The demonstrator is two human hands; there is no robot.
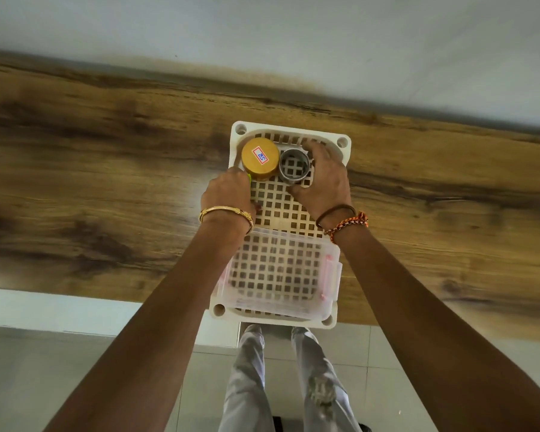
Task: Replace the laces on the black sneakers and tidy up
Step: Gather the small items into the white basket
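Right hand [321, 176] fingers [309, 148] curled round grey ring [293, 166] in basket [343, 141]

Perforated plastic tray [293, 210], wood-grain table [106, 169]

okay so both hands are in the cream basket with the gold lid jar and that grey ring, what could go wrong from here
1. The cream basket sits with its near end past the wooden counter edge; pressing down there could tip it.
2. The grey ring, held by the right hand, is open through the middle and touches the gold-lidded jar; a nudge might roll or knock it.
3. The left hand grips something green beside the jar, mostly hidden; it may bump the jar.
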